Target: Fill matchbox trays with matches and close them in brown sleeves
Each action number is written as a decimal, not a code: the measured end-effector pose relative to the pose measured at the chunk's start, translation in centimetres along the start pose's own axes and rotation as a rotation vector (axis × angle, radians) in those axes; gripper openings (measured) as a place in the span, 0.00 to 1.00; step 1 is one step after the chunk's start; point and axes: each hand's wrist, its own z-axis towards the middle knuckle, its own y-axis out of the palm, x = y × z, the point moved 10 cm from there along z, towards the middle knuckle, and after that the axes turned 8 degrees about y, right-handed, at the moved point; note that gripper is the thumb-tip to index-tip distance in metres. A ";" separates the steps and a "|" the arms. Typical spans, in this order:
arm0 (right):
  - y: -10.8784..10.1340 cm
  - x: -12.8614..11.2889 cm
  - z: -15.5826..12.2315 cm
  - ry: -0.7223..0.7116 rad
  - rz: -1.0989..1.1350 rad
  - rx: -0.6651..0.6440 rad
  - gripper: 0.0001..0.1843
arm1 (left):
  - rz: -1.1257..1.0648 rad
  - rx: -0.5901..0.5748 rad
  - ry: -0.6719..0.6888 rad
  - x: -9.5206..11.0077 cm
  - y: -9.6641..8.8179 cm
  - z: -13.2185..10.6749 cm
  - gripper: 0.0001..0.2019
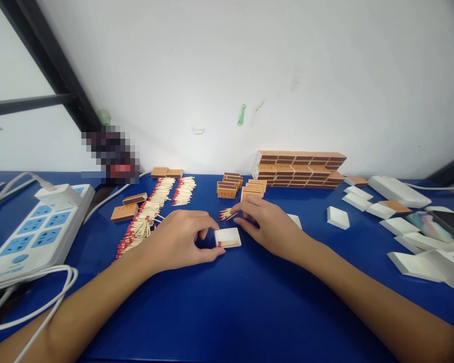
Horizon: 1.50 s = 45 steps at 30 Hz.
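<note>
My left hand [191, 234] grips the left end of a small white matchbox tray [229, 236] between thumb and fingers. A few red-tipped matches [229, 244] lie along the tray's near side. Just behind the tray, my right hand [263, 219] has thumb and index finger closed around a match [231, 217] at the edge of a small match pile [224, 214]. Its other fingers are curled and partly hidden. To the left, a long row of matches [151, 209] spreads out behind my left forearm, with a smaller bunch [183, 190] beside it.
Orange-brown matchboxes are stacked [298, 170] against the wall. Several matchbox sleeves [227, 190] stand at the back middle. White trays [357, 201] lie scattered on the right, near a phone [452, 224]. A power strip [38, 232] with white cables [56, 297] occupies the left of the blue table [230, 312].
</note>
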 end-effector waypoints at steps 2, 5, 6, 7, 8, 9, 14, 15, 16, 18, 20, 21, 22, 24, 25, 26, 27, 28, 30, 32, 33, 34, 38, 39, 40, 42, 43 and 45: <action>0.6 0.4 0.1 -0.017 -0.018 -0.029 0.09 | -0.002 0.003 0.001 0.1 -0.1 0.0 0.09; 0.9 0.6 0.1 -0.023 -0.014 -0.030 0.07 | -0.001 0.002 -0.002 0.0 -0.1 0.0 0.09; 0.8 0.6 0.1 -0.024 -0.017 -0.028 0.07 | -0.002 -0.002 -0.004 0.0 -0.1 0.0 0.09; 0.8 0.6 0.1 -0.025 -0.020 -0.027 0.06 | -0.002 -0.006 -0.005 0.0 0.0 0.0 0.09; 0.8 0.5 0.1 -0.027 -0.021 -0.028 0.06 | -0.001 -0.010 -0.007 0.0 0.1 0.0 0.10; 0.8 0.5 0.1 -0.029 -0.016 -0.031 0.06 | -0.001 -0.014 -0.009 -0.1 0.1 0.0 0.10; 1.0 0.4 0.0 -0.064 0.021 -0.036 0.12 | 0.002 -0.024 -0.010 0.0 0.2 0.1 0.09; 1.0 0.4 0.0 -0.073 0.016 -0.030 0.13 | 0.000 -0.024 -0.011 0.0 0.2 0.1 0.09; 1.0 0.4 -0.1 -0.081 0.010 -0.023 0.14 | -0.003 -0.024 -0.011 0.0 0.2 0.1 0.09; 1.0 0.3 -0.1 -0.089 0.000 -0.016 0.14 | -0.007 -0.023 -0.006 0.1 0.1 0.1 0.10; 1.0 0.4 0.0 -0.076 -0.002 -0.019 0.12 | -0.006 -0.025 -0.006 0.1 0.1 0.1 0.10; 1.0 0.4 0.0 -0.066 -0.004 -0.023 0.10 | -0.005 -0.028 -0.009 0.0 0.1 0.1 0.09; 1.0 0.5 0.1 -0.052 -0.006 -0.027 0.08 | -0.003 -0.030 -0.012 0.0 0.2 0.1 0.09; 0.8 0.7 0.2 -0.023 -0.004 -0.033 0.05 | -0.002 -0.030 -0.014 -0.1 0.2 0.0 0.10; 0.7 0.8 0.2 -0.012 -0.003 -0.032 0.04 | -0.003 -0.028 -0.012 -0.1 0.2 0.0 0.10; 0.5 0.9 0.2 -0.004 -0.004 -0.030 0.04 | -0.004 -0.022 -0.010 -0.1 0.1 0.1 0.10; 0.4 1.0 0.3 -0.002 -0.003 -0.028 0.05 | -0.004 -0.018 -0.011 -0.1 0.1 0.1 0.10; 0.2 1.0 0.3 -0.004 -0.001 -0.028 0.05 | -0.004 -0.016 -0.013 -0.1 0.1 0.1 0.09; 0.0 1.2 0.3 -0.003 0.001 -0.038 0.06 | -0.003 -0.013 -0.015 -0.1 0.0 0.1 0.09; -0.1 1.5 0.3 0.018 0.001 -0.060 0.05 | -0.002 -0.017 -0.012 -0.1 0.1 0.1 0.09; -0.1 1.7 0.3 0.030 0.002 -0.071 0.04 | -0.002 -0.018 -0.010 0.0 0.1 0.1 0.09; 0.0 1.7 0.3 0.036 0.002 -0.082 0.03 | 0.000 -0.018 -0.009 0.0 0.0 0.1 0.09; 0.6 1.3 0.3 -0.029 -0.010 -0.117 0.04 | 0.001 -0.012 -0.011 0.1 0.0 0.1 0.09; 0.7 1.2 0.3 -0.038 -0.017 -0.119 0.05 | 0.000 -0.010 -0.011 0.1 0.0 0.1 0.09; 0.8 1.3 0.3 -0.039 -0.021 -0.117 0.06 | 0.001 -0.009 -0.010 0.1 0.0 0.1 0.09; 0.8 1.5 0.3 -0.022 -0.021 -0.112 0.06 | 0.009 -0.002 -0.012 0.0 -0.1 0.1 0.09; 0.7 1.5 0.3 -0.012 -0.017 -0.106 0.06 | 0.015 0.001 -0.015 -0.1 -0.1 0.1 0.09; 0.3 1.4 0.3 0.001 -0.007 -0.085 0.06 | 0.031 0.013 -0.026 -0.2 -0.3 0.0 0.09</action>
